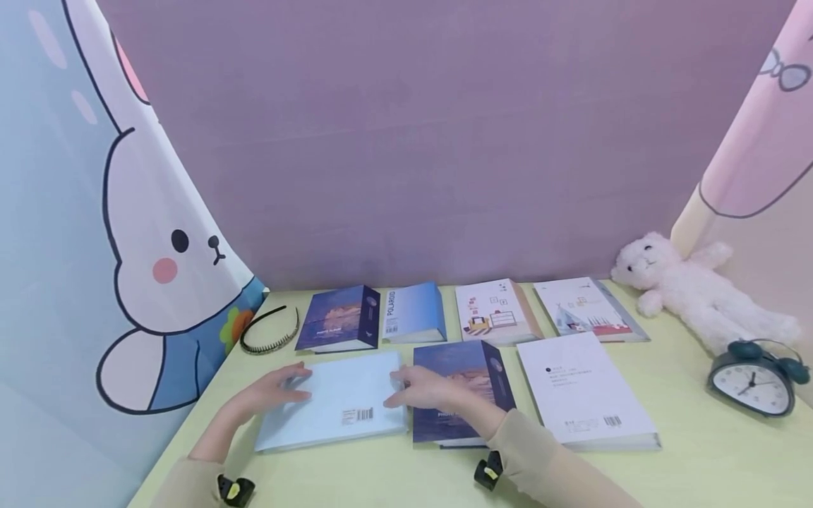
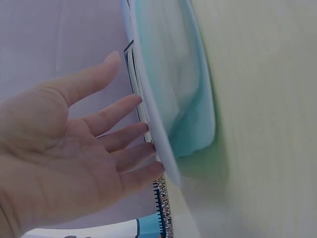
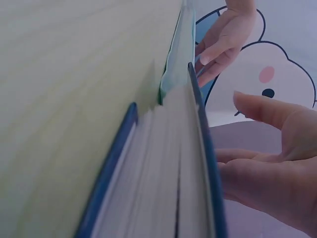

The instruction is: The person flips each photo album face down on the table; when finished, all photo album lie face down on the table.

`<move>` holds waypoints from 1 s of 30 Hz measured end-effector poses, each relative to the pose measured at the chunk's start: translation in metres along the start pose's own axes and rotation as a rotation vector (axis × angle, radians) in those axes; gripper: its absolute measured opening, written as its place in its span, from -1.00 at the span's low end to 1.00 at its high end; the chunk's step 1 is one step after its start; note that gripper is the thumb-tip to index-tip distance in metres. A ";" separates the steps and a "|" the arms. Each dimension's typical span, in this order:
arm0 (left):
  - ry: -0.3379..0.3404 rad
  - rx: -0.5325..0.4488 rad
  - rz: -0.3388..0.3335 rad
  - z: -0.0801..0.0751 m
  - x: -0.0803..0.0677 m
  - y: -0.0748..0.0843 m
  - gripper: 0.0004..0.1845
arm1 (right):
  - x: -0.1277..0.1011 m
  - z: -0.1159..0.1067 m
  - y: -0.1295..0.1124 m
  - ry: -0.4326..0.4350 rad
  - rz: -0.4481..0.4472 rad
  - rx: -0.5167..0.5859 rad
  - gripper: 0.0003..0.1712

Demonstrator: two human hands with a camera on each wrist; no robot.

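Observation:
A pale blue book [image 1: 336, 406] lies back cover up, barcode showing, near the front left of the green table [image 1: 730, 458]. My left hand [image 1: 276, 390] rests flat on its left part, fingers straight; the left wrist view shows those fingers [image 2: 124, 144] touching the pale blue book [image 2: 168, 99]. My right hand [image 1: 425, 391] lies with straight fingers over the book's right edge and on a dark blue book [image 1: 460, 402] beside it. In the right wrist view the dark blue book [image 3: 163, 188] fills the foreground, with the right fingers [image 3: 262, 163] above it.
Behind stand a dark blue box book [image 1: 339, 319], a light blue one [image 1: 413, 312], an illustrated book [image 1: 495, 310] and another [image 1: 587, 307]. A white book [image 1: 581, 388], a black headband [image 1: 269, 331], a plush bear [image 1: 692, 289] and an alarm clock [image 1: 756, 377] also lie around.

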State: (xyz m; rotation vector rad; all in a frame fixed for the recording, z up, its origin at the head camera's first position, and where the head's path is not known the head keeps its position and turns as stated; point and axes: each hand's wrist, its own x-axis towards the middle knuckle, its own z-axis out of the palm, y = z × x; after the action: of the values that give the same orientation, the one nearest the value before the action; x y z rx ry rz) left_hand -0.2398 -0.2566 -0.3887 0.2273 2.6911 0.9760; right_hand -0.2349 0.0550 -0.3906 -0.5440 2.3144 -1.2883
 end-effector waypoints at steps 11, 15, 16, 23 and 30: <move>0.011 0.117 0.054 0.007 0.003 -0.001 -0.31 | -0.007 0.013 -0.007 -0.014 0.026 -0.331 -0.07; -0.008 0.173 0.069 0.003 0.008 0.004 -0.33 | -0.009 0.016 -0.014 -0.027 0.031 -0.410 0.02; -0.010 0.179 0.071 0.002 0.009 0.005 -0.33 | -0.009 0.016 -0.015 -0.026 0.031 -0.426 0.03; 0.031 0.170 0.075 0.001 0.013 0.003 -0.28 | -0.008 0.016 -0.014 0.008 -0.012 -0.463 -0.01; 0.097 0.135 0.113 -0.004 0.020 -0.010 -0.31 | 0.000 0.011 -0.003 0.048 -0.082 -0.398 0.15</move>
State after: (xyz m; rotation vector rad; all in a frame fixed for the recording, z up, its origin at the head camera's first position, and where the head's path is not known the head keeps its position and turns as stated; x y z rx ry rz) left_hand -0.2609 -0.2613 -0.3962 0.3714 2.8635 0.8560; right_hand -0.2286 0.0456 -0.3933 -0.7482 2.6284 -0.8807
